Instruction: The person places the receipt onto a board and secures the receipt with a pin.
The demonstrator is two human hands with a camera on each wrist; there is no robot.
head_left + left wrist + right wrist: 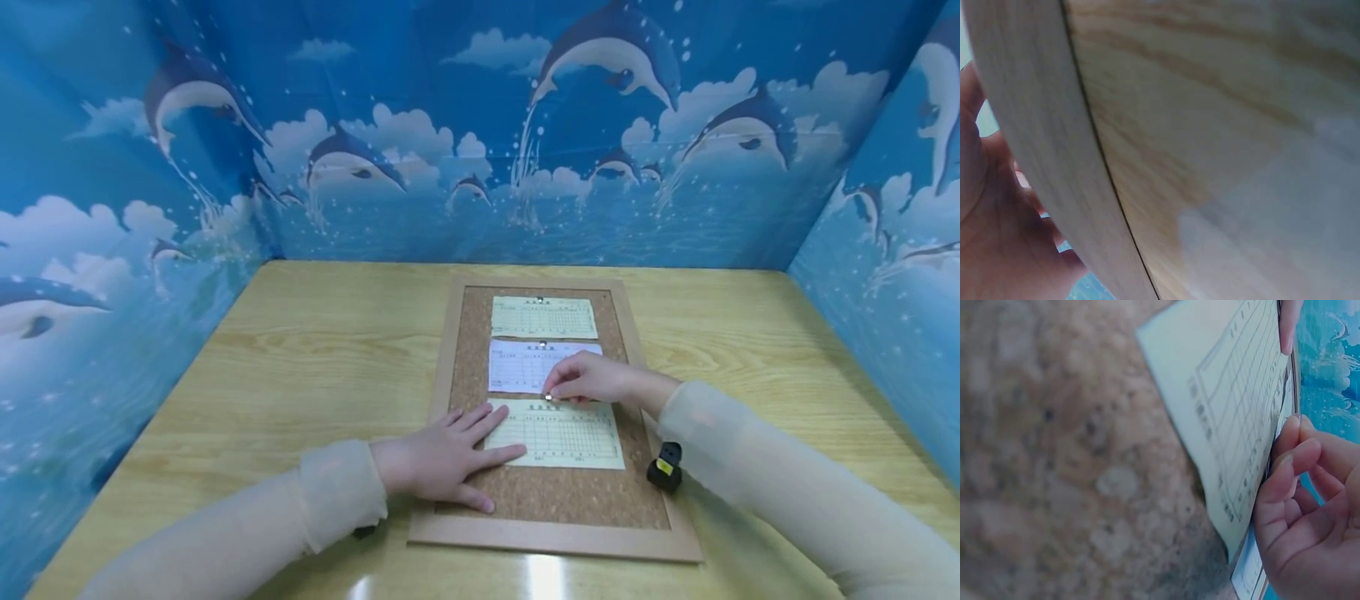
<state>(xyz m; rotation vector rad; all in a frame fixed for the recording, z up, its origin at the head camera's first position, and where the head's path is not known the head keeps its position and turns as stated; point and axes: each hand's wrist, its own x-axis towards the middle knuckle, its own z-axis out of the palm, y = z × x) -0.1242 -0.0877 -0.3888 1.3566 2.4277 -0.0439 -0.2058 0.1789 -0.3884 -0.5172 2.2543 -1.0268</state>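
A framed cork board (570, 496) lies on the wooden table, bearing three printed slips in a column. My left hand (438, 460) is spread flat, its fingers resting on the left edge of the lowest green slip (570, 437) and on the cork. At that slip's top edge, my right hand (592, 377) pinches a small shiny pin (548, 397) between thumb and fingers. Metal pins also sit at the top of the white slip (513, 371) and the upper green slip (540, 318). In the right wrist view the lowest slip's free edge curls slightly off the cork.
The board's wooden frame (555, 536) lies near the table's front. Wood-grain tabletop (322, 358) extends on both sides. A blue dolphin-print curtain (450, 208) encloses the back and sides. A black wrist camera (664, 468) hangs by the right sleeve, over the frame's right edge.
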